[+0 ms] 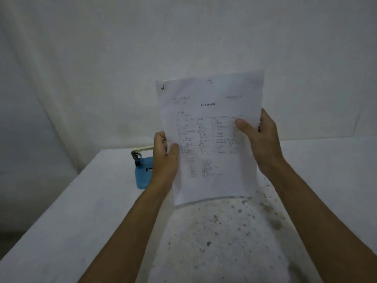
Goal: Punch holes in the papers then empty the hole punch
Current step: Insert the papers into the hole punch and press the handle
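Fig.: papers lifted, pre-punch alignment (head view).

Papers (210, 137): a thin stack of printed sheets w/ a table of entries on the top page, held upright in mid-air above the table (71, 201), top edge tilted slightly to the right. Sheet count cannot be told; a second edge shows at the top left corner. No punched holes visible along any edge, though the print is blurred.

Left hand (165, 160): closed on the stack's left edge, thumb on the front face, fingers curled behind. Right hand (261, 137): closed on the right edge higher up, thumb across the front, fingers behind. Both hands thus grip the same stack, one per side.

Hole punch (142, 172): blue base w/ a metal lever and punch head, resting on the table to the left of the stack, partly hidden behind the left wrist. It is near the papers but apart from them; nothing sits in its slot as far as can be seen.

Table surface: white cover, w/ dark specks and smudges scattered below and right of the stack; what they are cannot be told.

Step in hand (judged): squaring or checking the sheets before punching, i.e. early in the task; emptying not yet begun.

Next move calls for (judged): keeping the edges flush, lowering the stack, sliding one edge fully into the punch slot, approx. centred, then freeing one hand to press the lever.
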